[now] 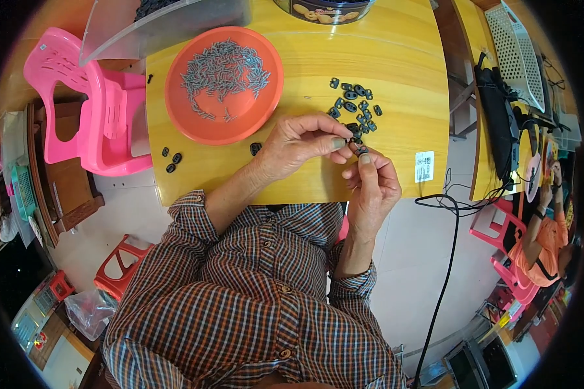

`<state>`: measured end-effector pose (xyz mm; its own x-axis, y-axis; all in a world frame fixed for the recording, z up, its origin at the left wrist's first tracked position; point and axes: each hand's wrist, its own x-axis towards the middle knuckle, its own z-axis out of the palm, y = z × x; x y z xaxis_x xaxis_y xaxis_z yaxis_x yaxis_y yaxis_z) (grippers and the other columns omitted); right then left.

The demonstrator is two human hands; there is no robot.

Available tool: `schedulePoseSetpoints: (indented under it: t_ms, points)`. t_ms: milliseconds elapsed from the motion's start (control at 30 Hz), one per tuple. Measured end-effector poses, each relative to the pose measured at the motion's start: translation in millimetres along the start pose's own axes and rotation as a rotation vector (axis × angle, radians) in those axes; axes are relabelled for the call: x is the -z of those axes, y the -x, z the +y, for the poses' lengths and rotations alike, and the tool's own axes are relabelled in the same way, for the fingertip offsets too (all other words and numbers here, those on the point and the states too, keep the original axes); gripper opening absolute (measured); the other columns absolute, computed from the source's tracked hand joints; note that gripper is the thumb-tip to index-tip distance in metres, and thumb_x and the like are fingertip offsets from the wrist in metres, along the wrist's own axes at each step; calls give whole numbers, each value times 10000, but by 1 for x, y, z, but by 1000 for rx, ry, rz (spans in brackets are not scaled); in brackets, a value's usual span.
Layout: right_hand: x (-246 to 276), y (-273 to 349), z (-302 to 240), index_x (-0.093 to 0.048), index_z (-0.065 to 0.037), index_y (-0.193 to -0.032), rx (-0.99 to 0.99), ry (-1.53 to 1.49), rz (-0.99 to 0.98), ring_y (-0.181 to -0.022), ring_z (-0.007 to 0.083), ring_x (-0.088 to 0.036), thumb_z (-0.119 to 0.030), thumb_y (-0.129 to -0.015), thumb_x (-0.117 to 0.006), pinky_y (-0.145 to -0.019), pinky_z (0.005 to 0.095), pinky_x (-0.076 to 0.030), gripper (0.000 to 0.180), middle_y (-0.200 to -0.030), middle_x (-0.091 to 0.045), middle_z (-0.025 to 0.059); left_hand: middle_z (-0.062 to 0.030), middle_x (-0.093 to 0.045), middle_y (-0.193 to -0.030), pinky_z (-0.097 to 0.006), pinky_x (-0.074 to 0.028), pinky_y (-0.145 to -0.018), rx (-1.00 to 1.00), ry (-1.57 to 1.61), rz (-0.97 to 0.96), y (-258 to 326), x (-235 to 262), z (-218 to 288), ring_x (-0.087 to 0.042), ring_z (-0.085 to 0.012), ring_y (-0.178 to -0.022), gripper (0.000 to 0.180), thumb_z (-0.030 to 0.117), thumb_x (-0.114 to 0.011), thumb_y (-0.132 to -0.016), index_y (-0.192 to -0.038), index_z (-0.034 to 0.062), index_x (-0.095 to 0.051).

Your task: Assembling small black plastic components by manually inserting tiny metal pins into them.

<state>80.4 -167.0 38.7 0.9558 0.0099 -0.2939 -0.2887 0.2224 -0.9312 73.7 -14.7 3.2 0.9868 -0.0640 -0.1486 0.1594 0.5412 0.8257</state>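
Note:
Both hands meet over the front part of the yellow table [305,65]. My left hand [298,146] has thumb and forefinger pinched together at a tiny dark piece, too small to name. Touching close beside it, my right hand [374,185] pinches a small black oval part [362,150] between thumb and fingers. Just beyond the fingertips lies a loose cluster of similar black parts [350,95], some with two holes. Near my left wrist sits another black part [255,148]. An orange bowl [175,97] to the left contains many small grey screws [224,68].
A few black parts [177,157] lie at the table's left edge. Behind the bowl stands a clear plastic bin [175,35], with a dark round tin [324,14] at the far edge. A black cable [444,272] hangs at right. A pink chair [104,123] stands left.

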Motion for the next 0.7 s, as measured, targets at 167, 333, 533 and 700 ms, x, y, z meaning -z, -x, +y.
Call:
schedulePoseSetpoints:
  t_ms: [167,333,533,700]
  points:
    - [-1,0,0,-602,8,-874,12,4,-3,-587,76,-545,-69,-891,-565,-499,187,-387,87,-889,-664,100,-128,-606,-1020,-322,-560,-801,-105,-17,-2,1,-1,0,-652,-210,-905,158,-28,-563,-875,-1015,-40,-634]
    - [0,0,-1,-611,11,-875,14,-2,-4,-593,69,-542,-62,-891,-563,-505,184,-393,89,-885,-660,90,-115,-591,-1056,-311,-536,-854,-195,-297,-41,0,4,-4,-634,-193,-950,220,-78,-606,-825,-1040,-37,-630]
    - [1,-3,4,-630,37,-944,22,11,12,-606,63,-533,-57,-894,-554,-518,178,-402,131,-897,-661,88,-93,-588,-1080,-305,-517,-888,-263,-270,6,2,-9,-3,-606,-176,-1025,389,-121,-621,-788,-1161,-19,-576]
    - [2,-3,5,-632,52,-967,37,36,3,-604,57,-530,-59,-894,-553,-515,170,-396,154,-907,-665,90,-98,-583,-1108,-309,-512,-900,-254,-433,13,4,-7,2,-603,-184,-1040,413,-126,-613,-787,-1182,-20,-562]
